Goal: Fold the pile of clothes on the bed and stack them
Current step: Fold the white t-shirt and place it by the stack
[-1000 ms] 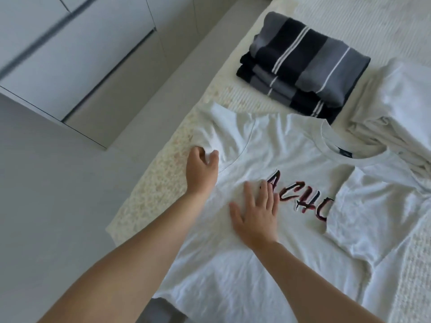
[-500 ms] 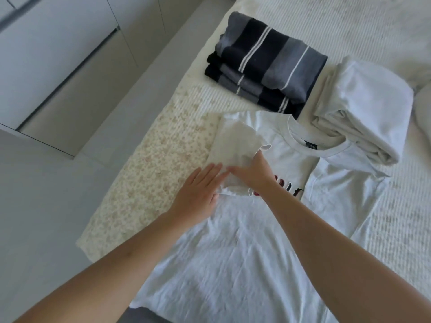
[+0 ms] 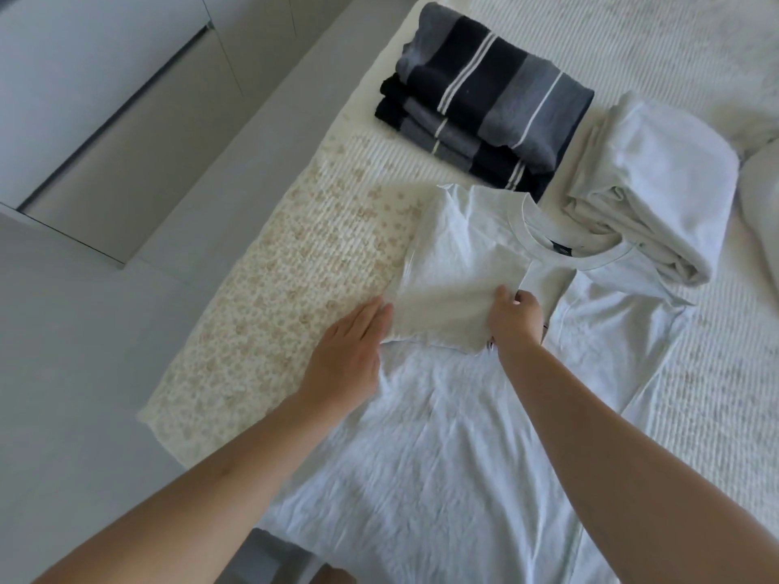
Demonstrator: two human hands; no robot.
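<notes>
A white T-shirt [image 3: 455,436] lies face up on the bed, collar toward the far side. Its left sleeve [image 3: 455,280] is folded inward over the chest and covers most of the print. My left hand [image 3: 350,356] lies flat, fingers straight, pressing the shirt's left edge at the fold. My right hand [image 3: 514,320] pinches the sleeve's hem over the chest. A folded stack of dark striped clothes [image 3: 484,107] sits beyond the collar. A folded white garment [image 3: 649,191] lies to the right of that stack.
The bed [image 3: 716,394] has a white ribbed cover, with a floral-patterned strip [image 3: 286,305] along its left edge. Grey floor and white cabinet fronts [image 3: 84,99] lie to the left. A white pillow edge [image 3: 763,204] shows at the far right.
The left sleeve went from lying out flat to folded over the chest. My right hand moved from flat on the print to pinching the sleeve hem; my left hand released the sleeve and flattened on the edge.
</notes>
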